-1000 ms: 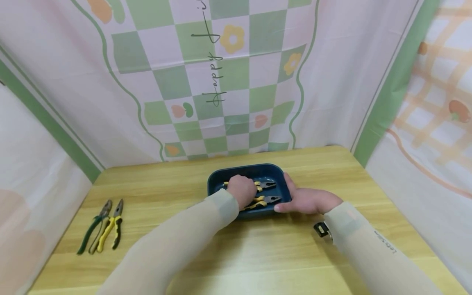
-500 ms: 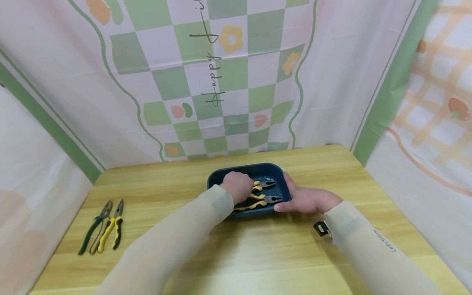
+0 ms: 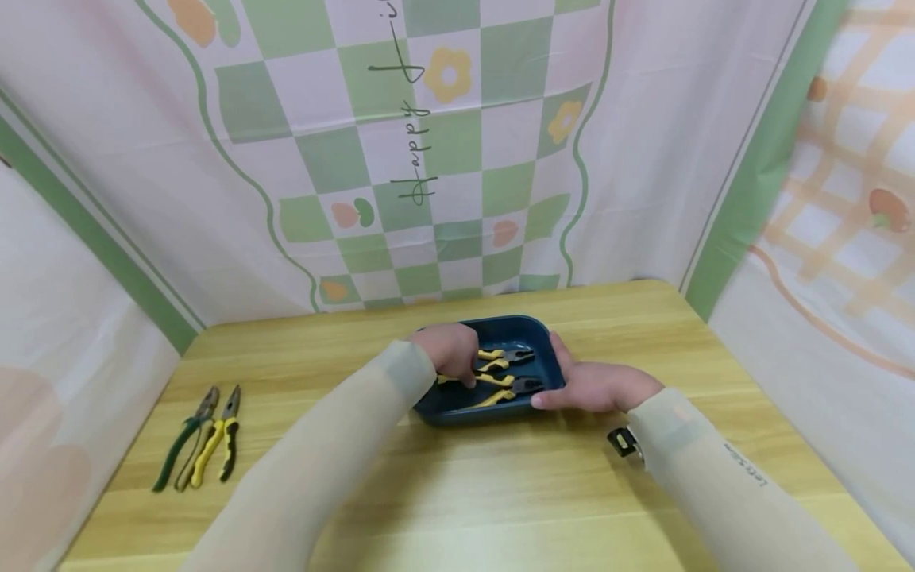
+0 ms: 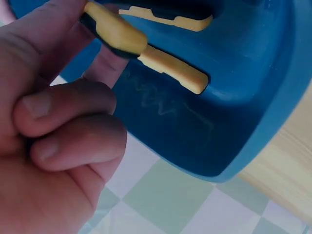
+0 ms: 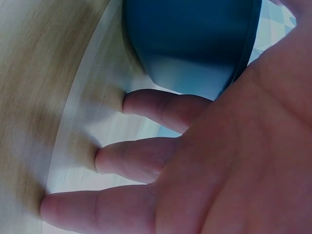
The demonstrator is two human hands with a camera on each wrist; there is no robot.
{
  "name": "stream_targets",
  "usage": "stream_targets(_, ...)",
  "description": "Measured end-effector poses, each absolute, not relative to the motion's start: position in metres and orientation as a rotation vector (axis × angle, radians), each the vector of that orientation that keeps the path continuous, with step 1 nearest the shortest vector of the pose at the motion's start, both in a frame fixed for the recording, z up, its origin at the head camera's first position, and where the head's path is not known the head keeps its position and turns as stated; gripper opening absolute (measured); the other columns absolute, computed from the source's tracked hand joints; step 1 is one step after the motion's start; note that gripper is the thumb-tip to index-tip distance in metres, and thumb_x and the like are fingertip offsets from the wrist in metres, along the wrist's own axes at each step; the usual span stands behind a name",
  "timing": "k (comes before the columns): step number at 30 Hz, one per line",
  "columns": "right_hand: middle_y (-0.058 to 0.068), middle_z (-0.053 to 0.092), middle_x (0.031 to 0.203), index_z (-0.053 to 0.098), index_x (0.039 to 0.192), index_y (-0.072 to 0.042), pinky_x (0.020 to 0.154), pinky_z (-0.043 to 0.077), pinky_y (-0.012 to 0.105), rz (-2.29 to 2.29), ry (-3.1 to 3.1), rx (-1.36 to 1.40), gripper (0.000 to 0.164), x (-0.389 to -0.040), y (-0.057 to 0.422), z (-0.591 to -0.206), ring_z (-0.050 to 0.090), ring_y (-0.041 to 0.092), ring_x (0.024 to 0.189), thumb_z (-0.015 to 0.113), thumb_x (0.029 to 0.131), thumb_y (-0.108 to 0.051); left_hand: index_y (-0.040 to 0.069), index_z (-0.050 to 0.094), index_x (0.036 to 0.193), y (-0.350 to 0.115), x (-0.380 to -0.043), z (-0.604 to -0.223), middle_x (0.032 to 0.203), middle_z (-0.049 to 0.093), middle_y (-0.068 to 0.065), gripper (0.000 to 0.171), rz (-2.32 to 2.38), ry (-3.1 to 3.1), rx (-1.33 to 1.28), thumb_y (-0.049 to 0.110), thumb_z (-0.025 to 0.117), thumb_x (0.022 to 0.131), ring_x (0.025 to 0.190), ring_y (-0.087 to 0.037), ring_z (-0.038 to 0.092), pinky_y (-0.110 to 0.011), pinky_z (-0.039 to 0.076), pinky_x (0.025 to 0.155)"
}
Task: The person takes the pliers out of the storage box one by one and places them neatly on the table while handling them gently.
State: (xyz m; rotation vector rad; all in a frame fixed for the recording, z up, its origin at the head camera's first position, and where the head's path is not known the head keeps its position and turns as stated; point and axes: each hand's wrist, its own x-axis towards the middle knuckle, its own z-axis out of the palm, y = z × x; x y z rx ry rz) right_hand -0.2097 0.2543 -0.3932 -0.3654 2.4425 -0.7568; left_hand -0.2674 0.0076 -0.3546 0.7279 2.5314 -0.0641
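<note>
A dark blue tray [image 3: 525, 330] holds two pairs of pliers with yellow-and-black handles. The back pliers [image 3: 518, 355] and front pliers [image 3: 529, 385] both point their metal jaws to the right. My left hand [image 3: 452, 349] reaches inside and pinches a yellow-and-black handle [image 4: 119, 31], apparently the front pair's, while its other fingers stay curled. Another handle [image 4: 168, 17] lies beside it on the tray floor. My right hand [image 3: 600, 387] steadies the tray's right end, thumb at the front corner. Its fingers [image 5: 129, 158] are straight and spread, beside the tray wall [image 5: 190, 53].
Green-handled pliers [image 3: 175, 453] and yellow-and-black needle-nose pliers [image 3: 207, 449] lie on the wooden table [image 3: 493, 508] at the left. A patterned cloth [image 3: 457, 199] hangs behind the table. A small black strap buckle [image 3: 623, 442] hangs at the right cuff.
My left hand has shifted left across the tray, uncovering more of the handles, and the front pliers have turned slightly. The right hand and the tray have stayed in place.
</note>
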Motion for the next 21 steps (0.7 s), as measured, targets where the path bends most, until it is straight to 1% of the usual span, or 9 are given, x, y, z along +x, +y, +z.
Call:
stream_targets(3,0.033,0.003,0.158,-0.026,0.151,-0.006,0.111,0.023,0.057,-0.762,2.444,-0.362,0.126,-0.210,0.254,-0.393,0.031,0.047,0.138,0.065,0.088,-0.063,0.022,0.072,0.087,0.007,-0.271,-0.353,0.088,0.063,0.009,0.012,-0.048,2.496,0.727,0.033,0.077,0.090,0.077,-0.012,0.059,-0.033,0.049,0.072)
stream_targets(7,0.034,0.003,0.158,-0.027,0.151,-0.006,0.111,0.023,0.057,-0.764,2.447,-0.365,0.126,-0.210,0.254,-0.393,0.030,0.048,0.138,0.066,0.088,-0.062,0.018,0.071,0.079,0.006,-0.274,-0.352,0.076,0.058,0.006,0.019,-0.045,2.485,0.785,0.031,0.076,0.091,0.066,-0.012,0.051,-0.030,0.044,0.065)
stream_targets(10,0.034,0.002,0.158,-0.027,0.151,-0.006,0.111,0.023,0.057,-0.756,2.451,-0.368,0.126,-0.210,0.255,-0.393,0.031,0.048,0.138,0.066,0.088,-0.062,0.015,0.069,0.072,0.004,-0.275,-0.351,0.068,0.056,0.004,0.026,-0.065,2.499,0.840,0.030,0.075,0.092,0.060,-0.013,0.047,-0.030,0.042,0.062)
stream_targets(11,0.034,0.002,0.157,-0.028,0.151,-0.006,0.111,0.023,0.057,-0.751,2.452,-0.372,0.126,-0.210,0.254,-0.393,0.032,0.048,0.137,0.066,0.088,-0.062,0.015,0.068,0.070,0.003,-0.276,-0.351,0.067,0.056,0.005,0.027,-0.077,2.507,0.856,0.029,0.075,0.092,0.060,-0.012,0.047,-0.030,0.042,0.062)
stream_targets(13,0.034,0.003,0.157,-0.028,0.151,-0.006,0.111,0.024,0.057,-0.741,2.453,-0.375,0.125,-0.210,0.254,-0.393,0.034,0.048,0.136,0.065,0.088,-0.062,0.015,0.063,0.064,0.001,-0.278,-0.350,0.061,0.051,0.005,0.034,-0.085,2.517,0.856,0.030,0.075,0.092,0.056,-0.012,0.043,-0.029,0.041,0.060)
stream_targets(16,0.034,0.002,0.157,-0.028,0.151,-0.006,0.111,0.024,0.057,-0.733,2.453,-0.374,0.125,-0.210,0.254,-0.393,0.035,0.047,0.136,0.065,0.088,-0.063,0.016,0.053,0.055,-0.002,-0.281,-0.350,0.052,0.040,0.006,0.045,-0.079,2.520,0.834,0.031,0.073,0.093,0.048,-0.011,0.033,-0.028,0.037,0.055)
stream_targets(18,0.033,0.002,0.158,-0.028,0.151,-0.006,0.111,0.024,0.057,-0.733,2.452,-0.371,0.125,-0.210,0.254,-0.393,0.035,0.047,0.136,0.065,0.088,-0.063,0.016,0.048,0.053,-0.006,-0.283,-0.350,0.049,0.032,0.005,0.050,-0.043,2.521,0.813,0.031,0.072,0.094,0.044,-0.011,0.026,-0.027,0.033,0.052)
stream_targets(21,0.033,0.002,0.158,-0.027,0.151,-0.006,0.111,0.024,0.057,-0.731,2.450,-0.366,0.125,-0.210,0.254,-0.393,0.033,0.047,0.137,0.065,0.088,-0.063,0.016,0.044,0.050,-0.013,-0.286,-0.349,0.047,0.028,0.006,0.054,0.017,2.529,0.807,0.028,0.070,0.096,0.042,-0.010,0.021,-0.027,0.029,0.048)
